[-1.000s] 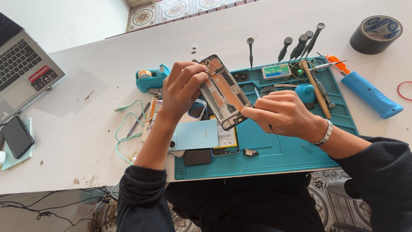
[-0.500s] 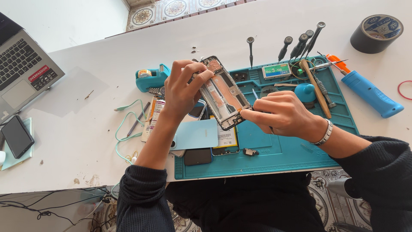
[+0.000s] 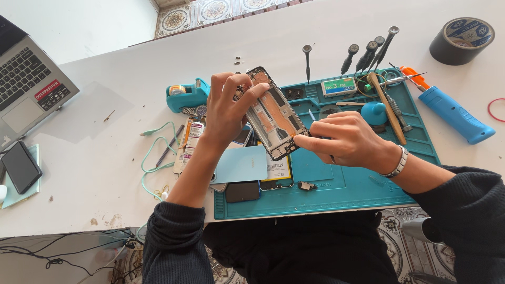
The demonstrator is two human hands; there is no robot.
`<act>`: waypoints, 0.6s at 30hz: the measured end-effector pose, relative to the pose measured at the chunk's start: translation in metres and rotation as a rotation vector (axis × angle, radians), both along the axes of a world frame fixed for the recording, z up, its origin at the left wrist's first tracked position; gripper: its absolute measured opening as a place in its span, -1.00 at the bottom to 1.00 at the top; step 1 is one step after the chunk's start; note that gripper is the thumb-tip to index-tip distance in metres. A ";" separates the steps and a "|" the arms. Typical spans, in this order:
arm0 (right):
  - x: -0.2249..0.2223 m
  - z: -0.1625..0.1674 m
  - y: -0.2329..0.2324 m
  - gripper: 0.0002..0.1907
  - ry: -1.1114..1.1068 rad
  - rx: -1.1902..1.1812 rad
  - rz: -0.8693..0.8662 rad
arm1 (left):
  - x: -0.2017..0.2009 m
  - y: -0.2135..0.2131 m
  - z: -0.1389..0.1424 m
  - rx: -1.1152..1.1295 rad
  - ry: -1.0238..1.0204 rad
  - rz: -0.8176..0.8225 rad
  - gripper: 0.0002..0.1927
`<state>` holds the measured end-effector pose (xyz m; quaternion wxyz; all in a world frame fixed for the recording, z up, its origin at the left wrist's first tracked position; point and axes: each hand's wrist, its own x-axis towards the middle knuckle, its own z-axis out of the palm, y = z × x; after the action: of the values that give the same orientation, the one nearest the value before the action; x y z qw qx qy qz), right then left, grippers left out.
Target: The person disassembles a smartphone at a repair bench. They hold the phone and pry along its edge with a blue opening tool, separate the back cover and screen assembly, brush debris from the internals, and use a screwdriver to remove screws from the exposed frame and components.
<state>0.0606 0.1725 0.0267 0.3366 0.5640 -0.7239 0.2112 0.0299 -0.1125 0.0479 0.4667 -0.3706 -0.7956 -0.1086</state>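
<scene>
My left hand (image 3: pixel 227 108) grips the opened phone frame (image 3: pixel 273 113) by its upper end, fingers (image 3: pixel 247 97) clenched over the edge, thumb side hidden behind the palm. The frame is held tilted above the left part of the teal work mat (image 3: pixel 347 184), clear of its surface, inner side facing me (orange-brown board area visible, details too small to read). My right hand (image 3: pixel 347 139) pinches the frame's lower corner, fingers closed on it; a thin blue tool (image 3: pixel 312 115) sticks up just behind those fingers, and I cannot tell whether I am holding it. Silver bracelet (image 3: pixel 397 162) on the right wrist. Under the frame on the mat: a light blue back cover (image 3: pixel 242 165), a dark phone part (image 3: pixel 242 192) just below it, a small black component (image 3: pixel 306 185) lying apart to the right. Row of precision screwdrivers (image 3: pixel 363 55) stands along the mat's far edge. A wooden stick (image 3: pixel 386 108) lies diagonal across the mat's right side, near a round blue object (image 3: pixel 374 112). On the table (image 3: pixel 105 137): teal tape dispenser (image 3: pixel 187 94) left of my left hand, mint cable (image 3: pixel 152 158) beside my forearm, blue-handled tool (image 3: pixel 455 113) right of the mat, roll of black tape (image 3: pixel 462 41) at far right, laptop (image 3: pixel 29 89) and a dark phone (image 3: pixel 20 166) at far left.
</scene>
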 end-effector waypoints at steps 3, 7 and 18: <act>0.001 0.000 -0.001 -0.60 -0.013 -0.009 0.011 | 0.000 -0.001 0.000 0.020 -0.014 -0.016 -0.39; 0.001 0.000 -0.002 -0.71 -0.115 -0.100 0.059 | 0.000 -0.003 0.000 0.070 -0.045 -0.048 -0.43; -0.005 0.001 0.001 -0.76 -0.310 -0.265 0.007 | -0.003 -0.009 0.005 0.138 -0.006 -0.028 -0.53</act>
<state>0.0554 0.1733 0.0272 0.2918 0.4782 -0.7309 0.3899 0.0273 -0.1212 0.0534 0.4872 -0.3486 -0.7823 -0.1708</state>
